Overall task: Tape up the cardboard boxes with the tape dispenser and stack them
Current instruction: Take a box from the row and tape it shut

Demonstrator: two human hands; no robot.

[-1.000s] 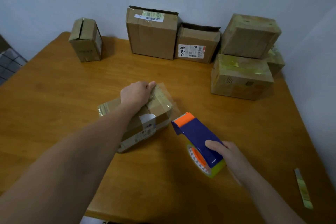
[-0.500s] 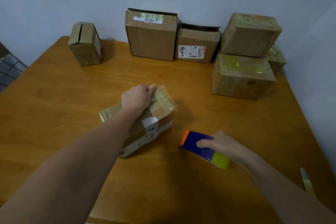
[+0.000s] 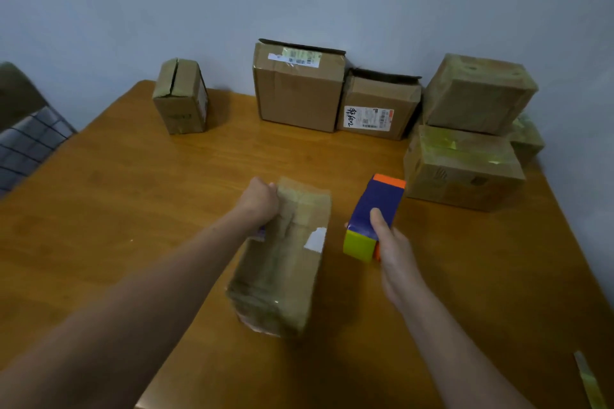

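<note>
A small taped cardboard box (image 3: 282,262) lies lengthwise in the middle of the wooden table (image 3: 116,202). My left hand (image 3: 260,199) grips its far left corner. Just right of it stands the tape dispenser (image 3: 373,214), blue with an orange tip and a yellow-green end. My right hand (image 3: 393,252) holds it from the near side, with one finger laid on top. At the right, a taped box (image 3: 478,93) sits stacked on another taped box (image 3: 461,169).
Along the wall stand a small box with a split top (image 3: 179,98), a large open-flapped box (image 3: 299,86) and a labelled box (image 3: 377,106). Another small taped box (image 3: 526,138) hides behind the stack. A tape strip (image 3: 586,378) lies at the near right edge. A chair (image 3: 26,139) is on the left.
The box has turned from slanting to lengthwise, pointing away from me. My right hand has carried the dispenser from the near right up beside the box, its orange tip pointing away.
</note>
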